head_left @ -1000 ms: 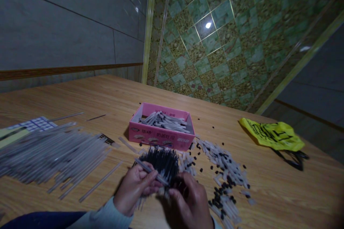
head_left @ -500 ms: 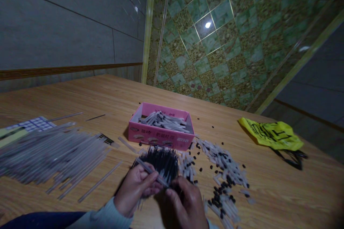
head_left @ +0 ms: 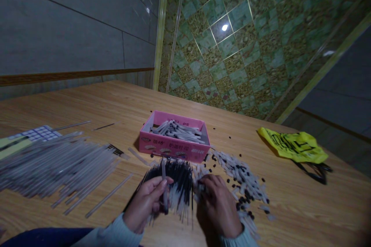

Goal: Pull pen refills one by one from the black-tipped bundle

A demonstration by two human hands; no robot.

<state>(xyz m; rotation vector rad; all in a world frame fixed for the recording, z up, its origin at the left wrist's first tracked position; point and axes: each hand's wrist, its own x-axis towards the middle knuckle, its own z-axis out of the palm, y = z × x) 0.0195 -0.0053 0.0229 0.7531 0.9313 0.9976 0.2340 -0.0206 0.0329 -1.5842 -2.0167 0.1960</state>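
Observation:
My left hand (head_left: 145, 204) pinches a short translucent tube (head_left: 164, 170), held nearly upright with a dark lower end. Beneath and behind it lies a dense bundle of thin black sticks (head_left: 179, 177) with pale near ends. To the right, my right hand (head_left: 222, 204) is curled down over a small pile of whitish short tubes (head_left: 198, 171). Its fingertips are drawn together, and what they grip is too dark to make out. Just beyond the bundle stands an open pink box (head_left: 174, 148) holding many whitish pieces with black ends.
Long clear tubes (head_left: 66, 166) are spread across the left of the wooden table (head_left: 116, 98). More short tubes (head_left: 243, 171) and black plugs (head_left: 246, 197) lie scattered on the right. A yellow bag (head_left: 292, 144) rests farther right, and a checked paper (head_left: 46, 133) lies at left.
My right hand has moved away from the tube, rightward to the short pieces. The tube in my left hand has turned from slanted to nearly upright.

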